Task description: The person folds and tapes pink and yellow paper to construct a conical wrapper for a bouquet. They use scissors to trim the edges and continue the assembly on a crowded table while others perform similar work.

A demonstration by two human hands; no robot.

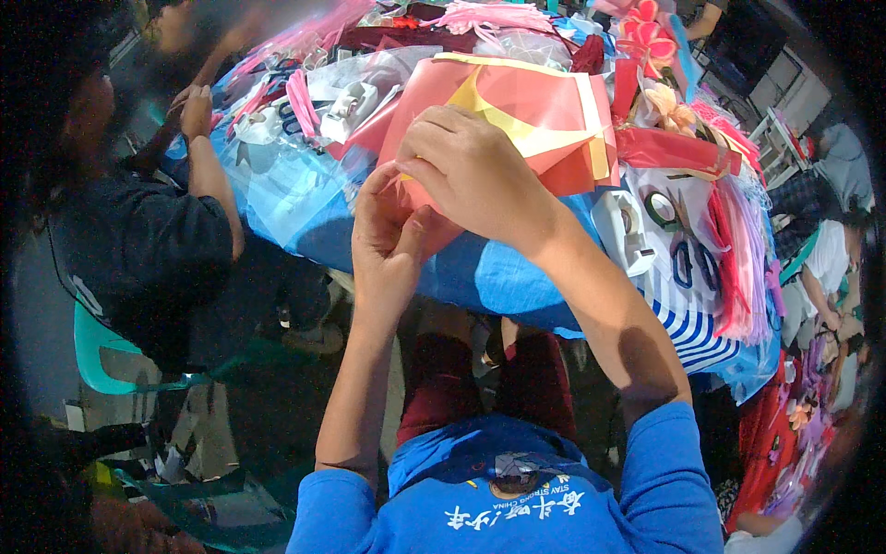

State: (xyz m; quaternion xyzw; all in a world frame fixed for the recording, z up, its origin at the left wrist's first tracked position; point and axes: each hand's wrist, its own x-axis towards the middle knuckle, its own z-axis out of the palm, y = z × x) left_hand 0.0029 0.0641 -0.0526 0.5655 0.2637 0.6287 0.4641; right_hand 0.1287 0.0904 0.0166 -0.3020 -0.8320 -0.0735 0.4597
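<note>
Both hands are closed on a sheet of coral wrapping paper (544, 88) with a yellow inner face (475, 100) and a pale yellow strip along its right side. My left hand (386, 235) pinches the lower left part, thumb and fingers curled together. Over the same corner bends my right hand (475, 171), its fingers close to the left fingertips. The exact pinch point is hidden behind the fingers. The sheet is held above the near edge of a table with a blue cover (526, 277).
White tape dispensers (624, 231) stand on both sides, with blue-handled scissors (685, 263) and pink fuzzy stems (741, 263) at the right. Peach (671, 106) and coral flowers (646, 42) lie at the back right. At the left sits a person in dark clothing (143, 249).
</note>
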